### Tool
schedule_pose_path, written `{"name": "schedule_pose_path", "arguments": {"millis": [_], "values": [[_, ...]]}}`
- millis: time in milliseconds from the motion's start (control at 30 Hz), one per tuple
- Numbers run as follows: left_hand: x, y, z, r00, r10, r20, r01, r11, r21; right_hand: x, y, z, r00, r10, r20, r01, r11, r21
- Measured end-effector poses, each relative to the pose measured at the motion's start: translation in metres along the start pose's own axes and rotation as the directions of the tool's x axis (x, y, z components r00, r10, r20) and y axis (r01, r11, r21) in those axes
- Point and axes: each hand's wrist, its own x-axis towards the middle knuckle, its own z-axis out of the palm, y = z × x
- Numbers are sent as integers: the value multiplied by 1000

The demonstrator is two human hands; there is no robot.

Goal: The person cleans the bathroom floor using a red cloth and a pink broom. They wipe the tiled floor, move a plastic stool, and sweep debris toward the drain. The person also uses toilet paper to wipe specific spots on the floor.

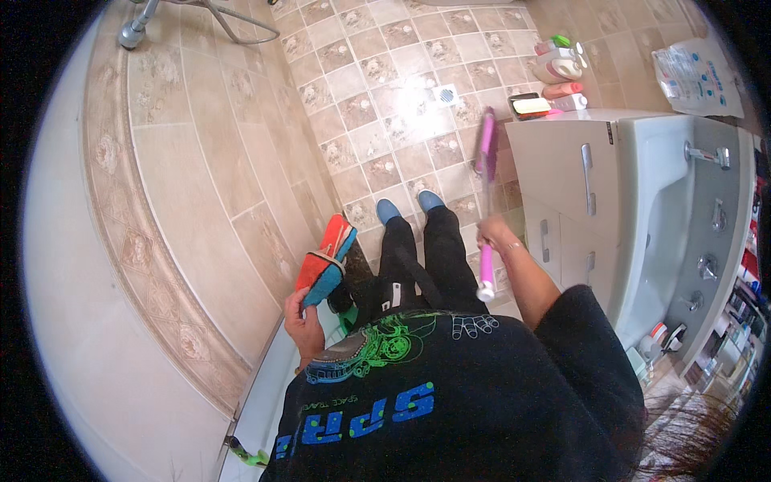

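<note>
My left hand (pixel 303 325) grips the lower end of a red and blue cloth pad (pixel 328 259), which has pale trim and a pocket-like fold. The pad is raised beside the tiled wall. Out to the right, my right hand (pixel 494 234) is closed around a pink-handled mop (pixel 486 265). Its thin shaft runs away from me to a pink flat head (pixel 486 144), seen nearly edge-on and slightly blurred. The handle's white end cap points back towards me. The mop head and the pad are well apart. Whether the head touches the floor is unclear.
A vanity cabinet (pixel 566 156) with a white basin (pixel 656 181) stands close on the right. Beyond it are several bottles (pixel 560 69) and a brush (pixel 530 107). A drain (pixel 446 95) is set in the tiled floor (pixel 385 126). A tub-like white rim (pixel 259 385) lies at left.
</note>
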Motion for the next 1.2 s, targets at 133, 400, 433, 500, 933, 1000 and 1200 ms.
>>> {"name": "schedule_pose_path", "arguments": {"millis": [133,400,433,500,933,1000,1200], "values": [[7,-4,2,999,-38,5,38,998,-48,-12,-33,24,613,-604,509,788,426,-444],[6,-3,-5,1000,-18,-14,18,999,46,-74,-65,0,873,-487,-18,434,794,-426],[6,-4,-5,1000,-25,-14,25,998,56,-47,-67,-7,771,-636,-21,397,508,-764],[6,-2,-4,999,-35,-17,36,997,74,3,-97,-3,860,-505,-78,218,501,-838],[14,-9,6,1000,15,18,-15,1000,26,-79,-105,75,927,-321,195,332,459,-824],[10,-17,9,1000,4,-10,-4,999,-38,-97,-86,40,910,-361,204,384,546,-745],[7,-19,8,1000,-6,-12,6,998,-61,-113,-9,-34,939,-344,-12,242,685,-687]]}}
